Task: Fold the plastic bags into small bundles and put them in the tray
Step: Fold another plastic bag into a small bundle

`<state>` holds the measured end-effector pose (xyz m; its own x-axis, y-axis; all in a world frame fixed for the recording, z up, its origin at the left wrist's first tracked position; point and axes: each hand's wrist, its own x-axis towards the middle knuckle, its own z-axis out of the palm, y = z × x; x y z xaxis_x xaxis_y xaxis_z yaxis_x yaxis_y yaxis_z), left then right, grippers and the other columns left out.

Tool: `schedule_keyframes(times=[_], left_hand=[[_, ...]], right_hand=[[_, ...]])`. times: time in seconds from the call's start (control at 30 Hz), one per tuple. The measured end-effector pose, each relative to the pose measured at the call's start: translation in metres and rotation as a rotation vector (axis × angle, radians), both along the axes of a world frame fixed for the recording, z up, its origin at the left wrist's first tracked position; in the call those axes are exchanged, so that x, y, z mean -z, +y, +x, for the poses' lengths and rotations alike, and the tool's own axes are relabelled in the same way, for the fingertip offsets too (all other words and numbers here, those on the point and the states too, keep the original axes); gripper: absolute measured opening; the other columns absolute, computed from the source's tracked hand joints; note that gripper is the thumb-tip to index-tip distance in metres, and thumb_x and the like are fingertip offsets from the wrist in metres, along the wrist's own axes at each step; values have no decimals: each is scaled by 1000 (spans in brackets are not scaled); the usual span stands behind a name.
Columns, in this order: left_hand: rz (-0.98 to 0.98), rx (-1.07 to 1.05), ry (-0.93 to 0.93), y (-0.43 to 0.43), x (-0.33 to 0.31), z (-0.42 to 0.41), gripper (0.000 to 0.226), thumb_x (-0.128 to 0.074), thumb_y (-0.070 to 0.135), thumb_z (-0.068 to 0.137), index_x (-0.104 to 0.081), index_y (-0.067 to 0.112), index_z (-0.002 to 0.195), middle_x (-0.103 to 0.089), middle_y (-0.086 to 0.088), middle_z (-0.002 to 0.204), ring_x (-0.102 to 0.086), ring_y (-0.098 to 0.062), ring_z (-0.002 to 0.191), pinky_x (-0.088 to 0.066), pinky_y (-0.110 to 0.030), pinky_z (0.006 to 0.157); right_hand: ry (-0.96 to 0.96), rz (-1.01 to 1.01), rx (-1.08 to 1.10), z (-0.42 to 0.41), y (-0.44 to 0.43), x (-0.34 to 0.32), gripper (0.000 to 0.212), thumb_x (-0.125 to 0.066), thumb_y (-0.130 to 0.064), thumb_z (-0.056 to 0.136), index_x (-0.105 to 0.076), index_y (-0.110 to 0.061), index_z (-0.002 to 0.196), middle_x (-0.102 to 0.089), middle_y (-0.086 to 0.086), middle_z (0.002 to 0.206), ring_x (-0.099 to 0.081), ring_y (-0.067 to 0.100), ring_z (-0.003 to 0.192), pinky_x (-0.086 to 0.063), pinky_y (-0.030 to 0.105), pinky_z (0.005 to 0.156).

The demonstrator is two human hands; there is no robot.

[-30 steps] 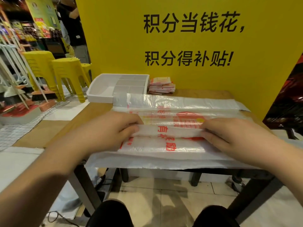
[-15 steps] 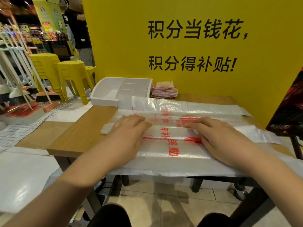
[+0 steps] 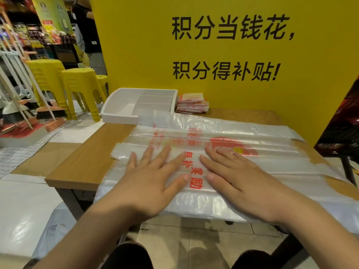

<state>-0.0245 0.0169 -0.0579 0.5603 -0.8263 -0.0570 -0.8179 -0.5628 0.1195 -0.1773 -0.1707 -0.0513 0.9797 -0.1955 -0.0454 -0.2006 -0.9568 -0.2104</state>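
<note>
Item: plastic bag (image 3: 281, 162), clear with red print, lying lengthwise on the tabletop (image 3: 83, 164) over further flat bags (image 3: 213, 121), its long edges turned in to form a strip. Left hand (image 3: 149, 183): palm down on the left part of the strip, fingers straight and spread; grip fully open, nothing pinched or held. Right hand (image 3: 240, 183): palm down just beside the left, thumbs near but apart, fingers straight; grip likewise open, pressing only. Tray (image 3: 118, 119): white, divided into compartments, at the far left corner of the tabletop, well apart from both hands, with the far edge of the flat bags overlapping its near right corner. Stack of red-and-white packets (image 3: 192, 103): just beside the tray on its right, against the yellow board (image 3: 213, 90); possibly finished bundles, though that could not be told. Step judged in hand: flattening and creasing the lengthwise fold, an early stage, the strip not yet shortened into a bundle. Next move judged to call for: palms swept outward to drive out trapped air, then a pinch on one end to fold the strip over itself; the slippery film would likely spring open or drag the bags beneath unless one hand pinned it.
</note>
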Motion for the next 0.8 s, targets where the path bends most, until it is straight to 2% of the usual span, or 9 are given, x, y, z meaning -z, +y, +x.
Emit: schedule_keyframes(times=[0.17,0.23,0.3,0.37,0.43,0.53,0.63,0.73,0.8], left_hand=[[-42,-67,-24,11,3,-4,64,10,83,78,19,69,139,30,19,158,32,-15,146,17,-51,120],[-69,-84,-30,10,7,-7,58,15,85,71,20,76,128,30,19,158,31,-16,147,17,-52,120],[-71,-97,-33,8,7,-8,56,15,86,72,20,77,126,29,18,158,30,-17,148,16,-53,120],[-61,-108,-33,6,6,-9,64,11,84,75,17,70,137,27,17,160,28,-18,149,15,-53,120],[-68,-117,-41,6,5,-11,73,11,84,76,12,62,146,22,14,163,24,-20,150,15,-51,120],[-105,-79,-156,6,0,-12,86,13,83,74,-6,54,152,-6,9,167,4,-17,153,21,-49,117],[-110,-43,-207,9,-9,-12,77,0,79,81,-26,49,146,-34,15,150,-20,-11,146,22,-52,116],[-138,-23,-208,9,-14,-14,65,-12,76,86,-35,47,139,-43,20,132,-33,-6,136,19,-52,118],[-176,-19,-197,10,-14,-15,60,-14,71,88,-39,46,136,-45,20,125,-38,-6,130,19,-48,118]], right_hand=[[41,45,104,-48,-45,-7,68,7,-84,79,5,-65,143,23,-41,151,28,-21,135,17,14,113],[53,63,186,-66,-64,-9,72,7,-87,72,6,-66,141,24,-41,150,26,-24,133,17,8,109],[58,103,240,-78,-77,-11,75,4,-90,70,4,-66,140,21,-40,151,24,-26,132,16,6,107],[82,95,262,-79,-80,-14,80,4,-90,73,4,-58,146,20,-35,155,24,-21,136,15,9,110],[102,2,293,-71,-73,-14,82,4,-81,80,7,-43,153,21,-23,159,23,-8,143,14,17,115],[-14,-104,250,-56,-47,-15,82,-11,-73,85,3,-37,158,17,-19,161,18,0,148,8,23,121],[-130,-60,113,-42,-21,-18,69,-34,-64,95,-13,-43,157,-2,-24,163,-1,-5,149,-6,20,122],[-205,-74,81,-30,-11,-18,59,-42,-52,97,-26,-43,153,-33,-25,154,-31,-2,139,-29,21,115],[-236,-96,90,-26,-9,-18,56,-42,-52,97,-29,-45,151,-42,-26,147,-40,1,132,-39,24,108]])
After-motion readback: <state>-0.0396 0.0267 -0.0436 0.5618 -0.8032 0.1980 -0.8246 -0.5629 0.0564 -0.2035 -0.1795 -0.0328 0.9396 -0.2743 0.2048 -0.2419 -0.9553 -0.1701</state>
